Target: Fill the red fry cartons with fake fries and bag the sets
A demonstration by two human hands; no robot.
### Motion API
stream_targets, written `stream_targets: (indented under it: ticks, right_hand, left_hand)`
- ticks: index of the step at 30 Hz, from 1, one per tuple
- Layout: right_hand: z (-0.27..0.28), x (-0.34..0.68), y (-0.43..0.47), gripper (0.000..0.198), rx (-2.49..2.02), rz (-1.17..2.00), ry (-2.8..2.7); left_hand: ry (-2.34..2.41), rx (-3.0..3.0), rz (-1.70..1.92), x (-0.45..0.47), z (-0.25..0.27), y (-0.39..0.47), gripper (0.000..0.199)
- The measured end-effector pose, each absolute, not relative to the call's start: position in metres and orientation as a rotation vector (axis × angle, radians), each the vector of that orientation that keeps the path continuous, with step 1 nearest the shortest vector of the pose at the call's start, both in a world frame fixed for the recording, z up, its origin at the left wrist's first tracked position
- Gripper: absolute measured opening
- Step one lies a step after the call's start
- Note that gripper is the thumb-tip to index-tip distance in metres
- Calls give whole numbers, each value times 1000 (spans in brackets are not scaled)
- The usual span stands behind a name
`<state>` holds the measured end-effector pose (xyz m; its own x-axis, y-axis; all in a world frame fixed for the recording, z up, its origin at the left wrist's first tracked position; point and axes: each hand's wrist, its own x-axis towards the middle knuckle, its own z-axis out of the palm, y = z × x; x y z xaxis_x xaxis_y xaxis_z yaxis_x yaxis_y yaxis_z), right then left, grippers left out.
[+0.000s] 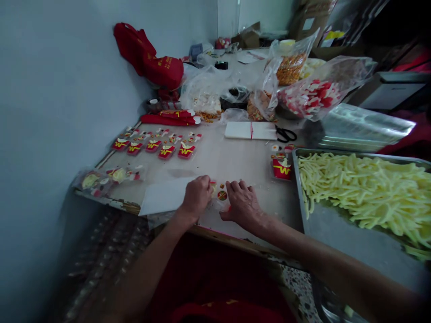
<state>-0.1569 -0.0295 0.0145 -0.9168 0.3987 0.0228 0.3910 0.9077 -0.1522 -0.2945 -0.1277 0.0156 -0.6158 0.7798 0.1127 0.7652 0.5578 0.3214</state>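
A small clear plastic pack with tiny toy-food pieces lies on the table between my hands. My left hand is closed at the pack's left side, with a bit of yellow and red beside its fingers. My right hand lies over the pack's right side, its thumb spread away from the bent fingers. A blank white sheet lies flat to the left of my left hand.
Several red packs with a yellow W stand in rows at left; another red pack is at right. A metal tray holds pale yellow strips. Black scissors, a white stack and filled bags sit farther back.
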Motion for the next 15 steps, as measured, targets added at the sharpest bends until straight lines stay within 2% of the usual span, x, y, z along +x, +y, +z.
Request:
stream_targets:
  ticks: [2,4,6,7,8,12,13,15]
  right_hand:
    - [15,-162,-32,78,-549,284,-2993]
    - [13,-163,-29,90,-464,373,-2941]
    - [8,-157,-20,109,-507,585,-2822]
    - [4,-152,-13,112,-612,773,-2729]
    - [0,-146,-6,108,-748,1031,-2617]
    - [-12,-128,11,65,-1082,2330,-1905]
    - [-14,-128,10,57,-1066,2535,-1721]
    - [-19,-133,2,45,-1036,2669,-1478]
  left_hand:
    - [2686,1428,602,-275,15,-127,13]
    - [2661,1346,744,-265,14,-129,10]
    - [2694,1165,873,-267,14,-133,4]
    - [2702,1089,923,-272,14,-135,2]
    - [2694,1045,963,-277,13,-136,1]
    - [2582,1067,1068,-292,5,-138,3]
    - [2576,1069,1086,-291,4,-137,3]
    - [2582,1060,1110,-281,5,-134,5]
